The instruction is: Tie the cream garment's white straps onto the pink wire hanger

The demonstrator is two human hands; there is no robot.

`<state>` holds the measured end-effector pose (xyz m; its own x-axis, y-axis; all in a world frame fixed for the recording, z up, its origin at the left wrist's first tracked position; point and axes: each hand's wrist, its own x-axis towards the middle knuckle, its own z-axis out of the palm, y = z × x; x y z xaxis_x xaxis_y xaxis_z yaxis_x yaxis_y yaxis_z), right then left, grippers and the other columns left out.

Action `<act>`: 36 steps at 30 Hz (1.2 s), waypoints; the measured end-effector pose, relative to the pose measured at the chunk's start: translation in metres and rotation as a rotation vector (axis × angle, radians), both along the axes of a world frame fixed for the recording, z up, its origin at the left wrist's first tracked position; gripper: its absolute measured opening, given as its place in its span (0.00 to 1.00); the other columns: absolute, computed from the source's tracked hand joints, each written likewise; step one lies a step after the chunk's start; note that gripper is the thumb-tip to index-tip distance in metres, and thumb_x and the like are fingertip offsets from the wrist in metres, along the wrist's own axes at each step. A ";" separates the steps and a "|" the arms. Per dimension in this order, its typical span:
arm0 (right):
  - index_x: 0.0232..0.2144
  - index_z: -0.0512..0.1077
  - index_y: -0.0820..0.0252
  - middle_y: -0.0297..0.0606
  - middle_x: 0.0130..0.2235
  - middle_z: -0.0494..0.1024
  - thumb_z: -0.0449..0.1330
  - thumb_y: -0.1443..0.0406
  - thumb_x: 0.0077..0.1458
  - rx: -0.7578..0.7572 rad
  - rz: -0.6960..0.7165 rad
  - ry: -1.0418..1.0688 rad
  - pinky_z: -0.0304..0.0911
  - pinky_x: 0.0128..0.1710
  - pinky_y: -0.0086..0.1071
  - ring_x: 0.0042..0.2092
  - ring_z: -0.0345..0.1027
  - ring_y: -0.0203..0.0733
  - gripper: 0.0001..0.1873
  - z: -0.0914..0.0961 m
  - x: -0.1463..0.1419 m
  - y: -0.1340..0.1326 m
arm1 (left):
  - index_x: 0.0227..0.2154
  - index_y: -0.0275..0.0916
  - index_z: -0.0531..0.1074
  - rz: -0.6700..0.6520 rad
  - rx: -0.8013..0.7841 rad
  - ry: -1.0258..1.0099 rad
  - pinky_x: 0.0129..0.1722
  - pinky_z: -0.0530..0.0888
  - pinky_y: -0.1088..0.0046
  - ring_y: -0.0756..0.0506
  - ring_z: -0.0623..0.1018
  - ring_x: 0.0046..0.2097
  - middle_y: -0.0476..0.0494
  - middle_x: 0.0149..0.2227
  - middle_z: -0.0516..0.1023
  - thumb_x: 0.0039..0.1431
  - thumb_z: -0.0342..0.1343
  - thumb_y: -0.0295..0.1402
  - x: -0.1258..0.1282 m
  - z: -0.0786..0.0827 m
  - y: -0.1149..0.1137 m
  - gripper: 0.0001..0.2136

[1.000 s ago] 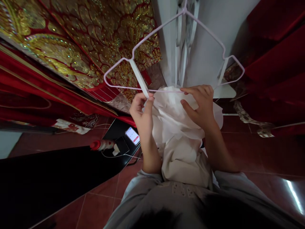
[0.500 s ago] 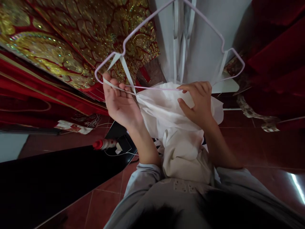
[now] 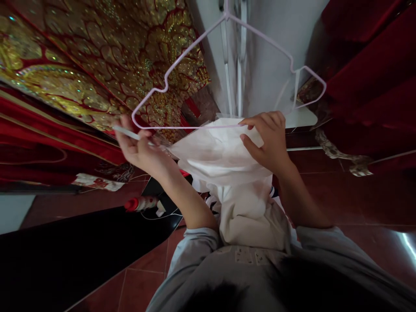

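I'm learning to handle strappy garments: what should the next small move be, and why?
Probably ease the white strap lying across the left hand down, away from the pink hanger: it is near the hanger's left end, not in the notch there. The right hand, at the lower bar, could steady the hanger; the other strap sits at the right notch and can wait.

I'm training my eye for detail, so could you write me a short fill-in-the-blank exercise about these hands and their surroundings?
1. Across the fingers of the left hand lies a narrow, flat strap coloured ____.
2. The right hand is at the ____ bar of the thin, pale lilac hanger.
3. A second narrow, flat strap loops over the hanger on the person's ____ side.
4. On the glossy black table is a bottle with a cap coloured ____.

Missing words: white; lower; right; red.
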<state>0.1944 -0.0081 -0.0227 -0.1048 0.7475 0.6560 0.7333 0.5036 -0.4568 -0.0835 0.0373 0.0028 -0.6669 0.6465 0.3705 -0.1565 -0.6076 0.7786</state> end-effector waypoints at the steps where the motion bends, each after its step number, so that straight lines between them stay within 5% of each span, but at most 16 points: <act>1: 0.49 0.74 0.48 0.36 0.40 0.76 0.57 0.56 0.67 -0.001 0.008 0.002 0.59 0.63 0.54 0.47 0.69 0.49 0.12 0.000 0.000 0.000 | 0.50 0.47 0.78 -0.064 -0.034 0.028 0.33 0.78 0.74 0.45 0.84 0.51 0.51 0.58 0.82 0.72 0.52 0.25 0.004 -0.002 -0.002 0.14; 5: 0.55 0.73 0.48 0.37 0.47 0.79 0.58 0.57 0.66 0.005 0.079 0.006 0.58 0.65 0.56 0.52 0.71 0.51 0.17 0.005 -0.002 -0.003 | 0.44 0.44 0.79 -0.386 -0.096 0.144 0.46 0.80 0.65 0.43 0.85 0.49 0.45 0.44 0.85 0.76 0.52 0.39 0.039 0.004 -0.021 0.11; 8: 0.56 0.73 0.45 0.37 0.51 0.79 0.60 0.58 0.66 0.113 0.106 0.075 0.59 0.65 0.57 0.55 0.73 0.52 0.17 0.006 0.005 -0.004 | 0.37 0.44 0.74 -0.416 -0.032 0.074 0.50 0.80 0.62 0.42 0.85 0.44 0.47 0.34 0.81 0.71 0.58 0.46 0.064 0.014 -0.029 0.12; 12: 0.49 0.74 0.43 0.38 0.45 0.75 0.62 0.57 0.65 0.432 -0.170 0.518 0.70 0.52 0.53 0.48 0.73 0.50 0.10 -0.008 0.035 0.006 | 0.35 0.43 0.69 -0.395 -0.028 0.036 0.43 0.78 0.68 0.45 0.81 0.36 0.51 0.27 0.70 0.69 0.59 0.50 0.076 0.013 -0.028 0.17; 17: 0.48 0.70 0.37 0.39 0.45 0.75 0.64 0.49 0.62 0.092 -0.160 0.613 0.74 0.48 0.55 0.44 0.74 0.50 0.14 -0.026 0.064 0.019 | 0.33 0.42 0.69 -0.467 0.050 -0.023 0.38 0.75 0.71 0.47 0.78 0.34 0.51 0.26 0.67 0.69 0.62 0.46 0.079 0.008 -0.027 0.15; 21: 0.39 0.68 0.43 0.33 0.38 0.72 0.70 0.52 0.56 0.162 -0.132 0.791 0.74 0.49 0.50 0.44 0.74 0.47 0.15 -0.027 0.053 0.024 | 0.33 0.42 0.68 -0.440 -0.002 -0.036 0.38 0.76 0.71 0.46 0.78 0.34 0.51 0.26 0.66 0.70 0.60 0.47 0.083 0.010 -0.030 0.15; 27: 0.32 0.70 0.51 0.31 0.29 0.74 0.66 0.51 0.59 -0.209 0.036 0.816 0.65 0.31 0.36 0.29 0.66 0.38 0.14 -0.009 0.028 0.003 | 0.33 0.43 0.69 -0.402 -0.036 -0.025 0.36 0.75 0.72 0.47 0.77 0.33 0.51 0.26 0.66 0.72 0.58 0.46 0.082 0.012 -0.029 0.15; 30: 0.28 0.74 0.53 0.31 0.26 0.73 0.69 0.52 0.58 -0.184 0.071 0.770 0.63 0.30 0.35 0.28 0.65 0.37 0.15 0.008 0.028 -0.013 | 0.32 0.43 0.68 -0.354 -0.074 -0.018 0.35 0.74 0.72 0.47 0.76 0.31 0.52 0.25 0.64 0.74 0.55 0.44 0.080 0.012 -0.025 0.15; 33: 0.40 0.82 0.44 0.33 0.31 0.79 0.69 0.55 0.60 0.079 0.096 0.704 0.68 0.31 0.40 0.30 0.72 0.42 0.07 0.027 0.038 -0.015 | 0.32 0.42 0.67 -0.362 -0.055 -0.021 0.34 0.74 0.74 0.49 0.74 0.29 0.52 0.24 0.63 0.77 0.51 0.40 0.079 0.011 -0.021 0.14; 36: 0.58 0.76 0.29 0.31 0.52 0.83 0.63 0.56 0.66 0.221 0.065 0.575 0.76 0.45 0.49 0.49 0.80 0.52 0.19 0.045 0.058 -0.003 | 0.32 0.42 0.67 -0.406 -0.031 -0.041 0.33 0.74 0.74 0.49 0.74 0.29 0.52 0.24 0.63 0.77 0.50 0.38 0.079 0.010 -0.021 0.14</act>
<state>0.2528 -0.0111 0.0223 0.2708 0.5917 0.7594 0.3656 0.6665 -0.6497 -0.0047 0.0164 0.0128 -0.3691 0.8707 0.3250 -0.4096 -0.4663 0.7841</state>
